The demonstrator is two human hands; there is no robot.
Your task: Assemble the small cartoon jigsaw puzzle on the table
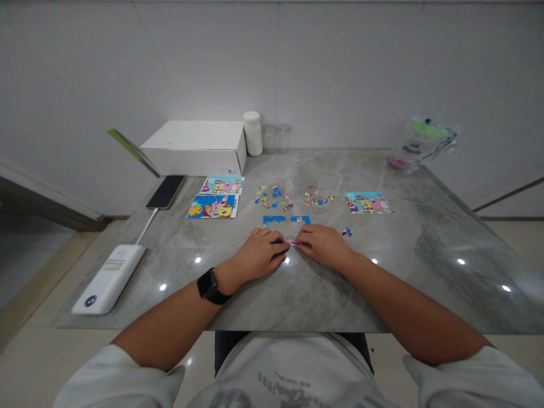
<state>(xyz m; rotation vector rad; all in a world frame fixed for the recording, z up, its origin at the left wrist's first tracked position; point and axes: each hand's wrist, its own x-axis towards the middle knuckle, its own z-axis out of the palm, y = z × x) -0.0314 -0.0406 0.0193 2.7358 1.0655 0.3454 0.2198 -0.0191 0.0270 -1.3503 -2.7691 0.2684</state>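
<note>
My left hand (264, 252), with a black watch (208, 285) on the wrist, and my right hand (325, 245) meet low over the table. Their fingertips pinch small jigsaw puzzle pieces (290, 241) between them, mostly hidden by the fingers. Just beyond lies a partly joined puzzle: a blue edge section (274, 219) on the left and another blue section (301, 219) on the right. Loose pieces are spread farther back in a left group (274, 195) and a right group (317, 200). One loose piece (347, 232) rests beside my right hand.
Picture cards (215, 206) lie left and another card (369, 203) right. A phone (165, 191) is cabled to a white power bank (109, 277). Behind stand a white box (195, 147), a white bottle (253, 135), two glasses (284, 139) and a plastic bag (420, 146).
</note>
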